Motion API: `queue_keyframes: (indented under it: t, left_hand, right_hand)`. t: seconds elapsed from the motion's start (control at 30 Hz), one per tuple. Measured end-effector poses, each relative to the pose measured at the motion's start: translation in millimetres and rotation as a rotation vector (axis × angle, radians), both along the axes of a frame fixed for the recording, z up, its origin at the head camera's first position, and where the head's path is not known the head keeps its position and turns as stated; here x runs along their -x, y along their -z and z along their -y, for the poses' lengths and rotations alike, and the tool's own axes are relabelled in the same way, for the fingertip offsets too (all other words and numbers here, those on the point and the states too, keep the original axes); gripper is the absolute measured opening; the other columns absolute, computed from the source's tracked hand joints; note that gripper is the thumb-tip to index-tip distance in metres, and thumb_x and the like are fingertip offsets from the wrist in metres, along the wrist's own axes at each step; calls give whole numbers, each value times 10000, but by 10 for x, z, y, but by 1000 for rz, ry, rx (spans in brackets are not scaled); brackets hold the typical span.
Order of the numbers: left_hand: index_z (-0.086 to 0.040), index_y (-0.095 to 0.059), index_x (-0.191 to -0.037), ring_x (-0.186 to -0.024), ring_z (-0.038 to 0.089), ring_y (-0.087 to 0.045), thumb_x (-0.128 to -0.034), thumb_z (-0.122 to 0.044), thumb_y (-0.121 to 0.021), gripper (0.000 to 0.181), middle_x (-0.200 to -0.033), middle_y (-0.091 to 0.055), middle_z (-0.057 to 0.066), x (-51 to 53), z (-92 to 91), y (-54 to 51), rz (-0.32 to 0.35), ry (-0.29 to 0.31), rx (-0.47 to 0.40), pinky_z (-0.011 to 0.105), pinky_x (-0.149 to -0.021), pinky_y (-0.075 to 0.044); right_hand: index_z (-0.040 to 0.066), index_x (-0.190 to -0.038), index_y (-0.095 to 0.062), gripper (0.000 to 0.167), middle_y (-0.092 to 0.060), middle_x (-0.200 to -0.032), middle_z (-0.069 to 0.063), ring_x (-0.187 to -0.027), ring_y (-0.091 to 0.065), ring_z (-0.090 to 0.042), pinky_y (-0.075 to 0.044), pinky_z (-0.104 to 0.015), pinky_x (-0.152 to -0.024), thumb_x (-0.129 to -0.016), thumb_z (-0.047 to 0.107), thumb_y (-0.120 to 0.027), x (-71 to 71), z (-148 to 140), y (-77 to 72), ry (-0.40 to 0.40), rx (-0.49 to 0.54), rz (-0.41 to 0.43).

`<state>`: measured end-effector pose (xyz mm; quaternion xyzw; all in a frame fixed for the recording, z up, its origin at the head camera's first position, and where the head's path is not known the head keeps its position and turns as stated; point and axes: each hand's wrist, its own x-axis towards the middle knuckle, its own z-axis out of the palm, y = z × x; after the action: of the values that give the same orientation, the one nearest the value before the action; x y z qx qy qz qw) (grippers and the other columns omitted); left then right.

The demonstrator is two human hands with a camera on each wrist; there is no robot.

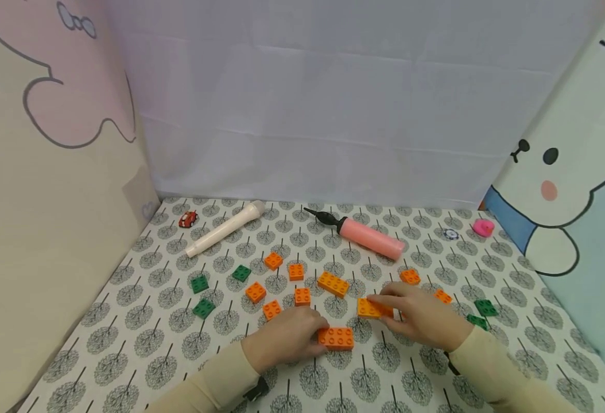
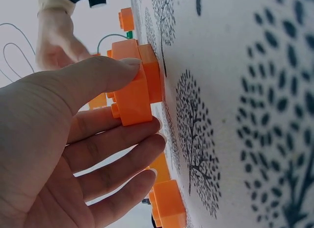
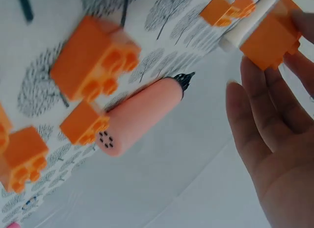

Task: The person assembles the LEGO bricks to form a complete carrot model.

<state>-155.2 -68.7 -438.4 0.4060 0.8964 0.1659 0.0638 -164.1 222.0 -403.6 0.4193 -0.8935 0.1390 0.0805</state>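
Note:
My left hand [image 1: 288, 337] pinches one end of a long orange toy brick [image 1: 340, 339] low over the cloth. In the left wrist view the thumb lies along one side of this brick [image 2: 130, 93], with fingers against its other side. To the right, my right hand [image 1: 422, 315] grips a lighter orange building brick [image 1: 368, 308] between thumb and fingers. The right wrist view shows that brick [image 3: 267, 41] at the fingertips, studs facing partly away. Another long light-orange brick [image 1: 333, 284] lies just beyond the hands, and a small orange brick [image 1: 302, 296] sits near the left hand.
Several small orange bricks [image 1: 255, 292] and green bricks [image 1: 204, 308] lie scattered on the tree-print cloth [image 1: 158, 373]. Farther back are a white microphone-shaped stick [image 1: 225, 229], a pink hand pump [image 1: 371, 238], a red toy car [image 1: 187, 219] and a pink toy [image 1: 483, 228].

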Motion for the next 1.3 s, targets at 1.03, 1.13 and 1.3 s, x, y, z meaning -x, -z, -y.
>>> queue_keyframes:
  t: [1.03,1.13,1.3]
  left_hand:
    - [-166,-733,-957,-657,18,-481,-819,-237,-784,164,-740,-576,-139,-6,-24,22,-7,-9,-16,165,-613,-421]
    - [-170,-731,-953,-659,14,-485,-821,-238,-783,157,-743,-581,-140,-3,-21,22,-7,-9,-19,163,-614,-426]
    - [-169,-731,-953,-655,10,-484,-829,-261,-781,163,-743,-585,-136,9,-19,30,-19,-4,-13,162,-619,-427]
  right_hand:
    - [176,-1299,-675,425,-623,-1098,33,-905,-573,-56,-552,-244,-775,-879,199,-733,-278,315,164,-46,-26,108]
    - [171,-1307,-672,428,-620,-1106,29,-900,-565,-50,-550,-237,-770,-883,200,-728,-269,321,152,-29,-38,142]
    - [155,-1309,-672,428,-615,-1105,28,-887,-549,-35,-544,-231,-757,-885,183,-725,-256,340,128,0,-41,229]
